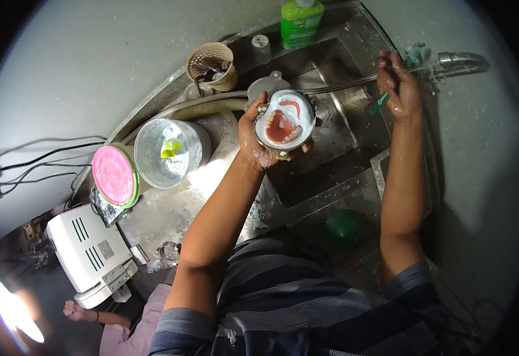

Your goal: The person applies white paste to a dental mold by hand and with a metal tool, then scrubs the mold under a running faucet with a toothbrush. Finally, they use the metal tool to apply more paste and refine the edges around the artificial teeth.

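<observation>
Over the sink (298,191), our left hand (252,142) held a round flask (282,155), its fingers wrapped around the side and the open face up. Inside, a denture (276,132) lay bedded in white plaster (279,101), teeth and red base exposed, a pink strip (291,105) beside it. The bedding looked done; no cover sat on the flask, and pale residue marked our wet fingers, so the cleaning seemed unfinished. Our right hand (406,98), fingers curled, gripped a green brush (380,104) beside the tap (462,64), apart from the flask.
</observation>
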{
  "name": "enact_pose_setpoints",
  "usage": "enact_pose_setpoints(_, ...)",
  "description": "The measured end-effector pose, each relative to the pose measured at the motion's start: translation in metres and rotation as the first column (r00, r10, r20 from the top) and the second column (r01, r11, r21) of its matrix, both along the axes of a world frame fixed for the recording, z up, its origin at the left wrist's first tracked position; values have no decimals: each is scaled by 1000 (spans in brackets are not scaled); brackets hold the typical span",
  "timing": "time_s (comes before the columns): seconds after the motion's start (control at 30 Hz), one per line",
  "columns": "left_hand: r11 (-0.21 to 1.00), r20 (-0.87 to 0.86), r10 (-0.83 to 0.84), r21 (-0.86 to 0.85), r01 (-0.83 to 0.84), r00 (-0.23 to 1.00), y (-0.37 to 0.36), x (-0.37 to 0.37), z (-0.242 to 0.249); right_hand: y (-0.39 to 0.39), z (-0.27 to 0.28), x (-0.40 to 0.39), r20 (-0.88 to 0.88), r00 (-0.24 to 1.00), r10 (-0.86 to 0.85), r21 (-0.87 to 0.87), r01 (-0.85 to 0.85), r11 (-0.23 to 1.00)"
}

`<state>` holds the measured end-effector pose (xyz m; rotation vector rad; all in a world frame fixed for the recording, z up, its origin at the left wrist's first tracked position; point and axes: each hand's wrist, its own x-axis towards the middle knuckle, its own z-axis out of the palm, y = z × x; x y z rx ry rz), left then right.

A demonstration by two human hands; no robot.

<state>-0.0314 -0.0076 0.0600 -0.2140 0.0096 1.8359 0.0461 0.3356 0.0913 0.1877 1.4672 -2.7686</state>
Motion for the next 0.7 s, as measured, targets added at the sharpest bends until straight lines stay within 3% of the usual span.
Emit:
enact_pose_setpoints(0.07,998,-71,-9,57,13,997,18,-7,-9,-36,21,2,-171,963,-210,131,233,964)
enact_pose_setpoints(0.1,998,-72,-22,65,27,997,30,-9,-10,-53,29,5,-195,974,-119,402,190,896)
enact_pose_setpoints(0.13,999,-102,11,-50,-16,995,43,-10,-11,-82,33,13,-229,964,-134,607,250,754)
enact_pose_setpoints(0.17,985,-134,37,-163,-59,990,56,-10,-12,-105,20,17,-276,958,-82,706,259,659)
enact_pose_setpoints(0.2,996,-215,-33,74,50,976,63,-14,-24,-125,3,18,-287,957,-35,691,232,684)
enact_pose_setpoints(0.23,994,-212,-47,85,67,976,79,-9,-25,-130,5,25,-258,966,12,933,246,264)
enact_pose_setpoints(0.27,985,-135,99,-129,-117,986,98,-2,-25,-139,3,32,-258,964,-66,942,266,206)
enact_pose_setpoints(0.3,896,-100,259,-346,-278,961,112,-2,-24,-143,-2,37,-267,953,-140,947,287,145)
enact_pose_setpoints(0.43,905,-179,119,-385,-181,977,138,-10,-14,-128,-13,53,-270,943,-196,954,290,79)
enact_pose_setpoints(0.5,911,-186,57,-393,-128,981,150,-5,-14,-103,-13,49,-235,935,-264,936,291,197)
enact_pose_setpoints(0.57,928,-227,-122,-371,30,966,168,-2,-23,-83,-6,45,-255,935,-245,949,291,125)
enact_pose_setpoints(0.63,911,-409,-141,-410,-43,902,182,7,-26,-73,2,44,-320,946,-56,947,320,-22)
enact_pose_setpoints(0.67,898,-444,-162,-437,-55,881,184,11,-27,-71,8,47,-310,946,-95,946,316,69)
enact_pose_setpoints(0.7,883,-481,-184,-463,-70,857,186,13,-25,-57,3,49,-306,947,-100,947,313,68)
